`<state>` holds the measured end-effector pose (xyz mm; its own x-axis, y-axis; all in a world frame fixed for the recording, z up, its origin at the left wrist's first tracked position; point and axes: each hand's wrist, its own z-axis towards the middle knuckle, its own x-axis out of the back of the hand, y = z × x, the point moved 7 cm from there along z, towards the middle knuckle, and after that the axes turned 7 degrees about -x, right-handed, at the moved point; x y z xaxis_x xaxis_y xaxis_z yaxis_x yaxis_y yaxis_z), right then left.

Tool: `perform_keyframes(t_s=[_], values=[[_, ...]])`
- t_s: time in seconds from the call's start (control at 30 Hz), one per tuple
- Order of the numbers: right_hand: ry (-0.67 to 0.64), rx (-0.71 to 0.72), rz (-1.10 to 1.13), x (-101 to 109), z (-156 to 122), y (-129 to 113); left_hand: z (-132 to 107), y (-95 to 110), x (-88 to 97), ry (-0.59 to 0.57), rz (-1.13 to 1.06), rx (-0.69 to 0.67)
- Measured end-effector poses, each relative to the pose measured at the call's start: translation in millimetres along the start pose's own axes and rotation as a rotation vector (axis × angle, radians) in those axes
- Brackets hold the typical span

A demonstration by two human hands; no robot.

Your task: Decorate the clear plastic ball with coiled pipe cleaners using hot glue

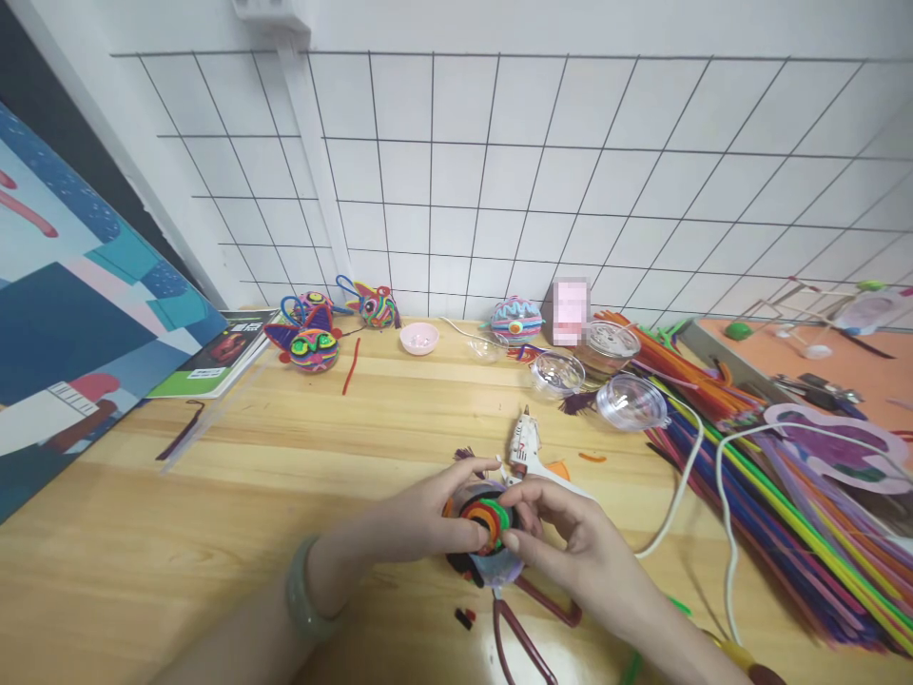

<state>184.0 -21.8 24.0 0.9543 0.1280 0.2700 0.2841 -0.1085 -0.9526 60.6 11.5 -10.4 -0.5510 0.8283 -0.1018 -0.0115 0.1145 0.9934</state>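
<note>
Low in the centre of the frame, just above the desk [214, 533], the left hand [420, 518] and right hand [571, 547] each close their grip on a clear ball [503, 568] bearing a pipe-cleaner coil [485, 518]; it is probably light, the fuzzy wire soft, and best held by its sides.

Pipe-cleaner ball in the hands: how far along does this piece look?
Done: three fully wrapped figures sit by the wall. In hand: left hand and right hand grip a clear ball bearing one coil of black, red, orange and green pipe cleaner. Left: bare shell shows under the coil, so most wrapping seems to remain; glue gun and loose pipe cleaners lie nearby.
</note>
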Motion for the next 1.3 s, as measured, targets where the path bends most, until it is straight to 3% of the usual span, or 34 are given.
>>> perform_keyframes(t_s=[1.3], values=[[0.023,0.058,-0.011,1.1,0.0,-3.0,0.9,-1.2,1.3,0.005,-0.012,-0.006]])
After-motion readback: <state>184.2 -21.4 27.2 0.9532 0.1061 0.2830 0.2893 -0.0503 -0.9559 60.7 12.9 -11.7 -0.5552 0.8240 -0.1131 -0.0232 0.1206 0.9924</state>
